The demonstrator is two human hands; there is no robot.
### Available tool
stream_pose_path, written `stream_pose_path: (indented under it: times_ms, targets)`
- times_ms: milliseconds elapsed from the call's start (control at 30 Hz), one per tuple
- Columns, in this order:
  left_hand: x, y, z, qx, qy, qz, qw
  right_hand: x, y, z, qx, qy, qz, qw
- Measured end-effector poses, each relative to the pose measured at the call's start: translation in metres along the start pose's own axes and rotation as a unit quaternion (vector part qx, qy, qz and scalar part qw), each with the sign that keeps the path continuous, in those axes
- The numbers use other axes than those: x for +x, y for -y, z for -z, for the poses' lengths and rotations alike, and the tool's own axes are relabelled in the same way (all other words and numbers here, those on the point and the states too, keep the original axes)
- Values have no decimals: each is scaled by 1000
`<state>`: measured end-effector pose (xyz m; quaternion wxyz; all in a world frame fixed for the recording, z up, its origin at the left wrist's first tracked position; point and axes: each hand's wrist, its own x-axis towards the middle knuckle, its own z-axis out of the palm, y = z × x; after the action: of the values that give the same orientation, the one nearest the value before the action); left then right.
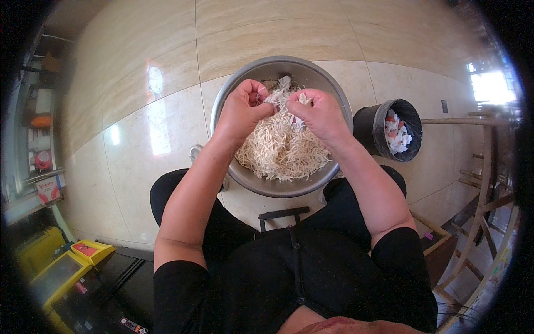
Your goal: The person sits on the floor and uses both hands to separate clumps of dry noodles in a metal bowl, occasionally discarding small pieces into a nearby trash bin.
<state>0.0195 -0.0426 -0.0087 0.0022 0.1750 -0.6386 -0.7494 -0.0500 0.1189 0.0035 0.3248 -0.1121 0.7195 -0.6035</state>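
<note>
Grip on both sides is narrow: the left hand [245, 108] pinches a few thin strands between thumb and curled fingers, and the right hand [321, 114] holds part of a ragged white clump [282, 99]. Their fingertips nearly meet above the far half of a heap of pale shreds [283, 150], which lies in a wide metal basin [249, 73] and spreads toward its near side.

To my eye, a loose pinch or a quick tug could tear the clump and scatter bits, and shreds could go over the rim if the hands swung sideways. The basin sits between the person's knees, so a shifting leg might jolt it; what supports it I can't make out.

Both forearms cross the near rim. Just beyond the right rim leans a lined black bin [370, 132] with white and orange scraps [397, 133] inside, so an outward sweep on that side could knock it. Further right stands a wooden chair [488, 167]. More room lies left and far, where the tiled floor [167, 183] runs on past the basin.
</note>
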Motion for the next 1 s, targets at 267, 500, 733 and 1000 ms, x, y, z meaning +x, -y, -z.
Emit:
stream_pose_path:
  times_ms: [267,500,733,1000]
  targets:
    - [-2,-2,-3,-91,56,44,993,2,-7,0,-26,3,22,999]
    - [-3,-5,-6,-110,56,63,990,4,-2,4,122,21,-23,992]
    - [-1,5,-4,1,46,56,997,2,-2,0,95,75,-7,993]
    - [-4,-1,-6,-71,54,54,995,5,-6,2,123,87,11,989]
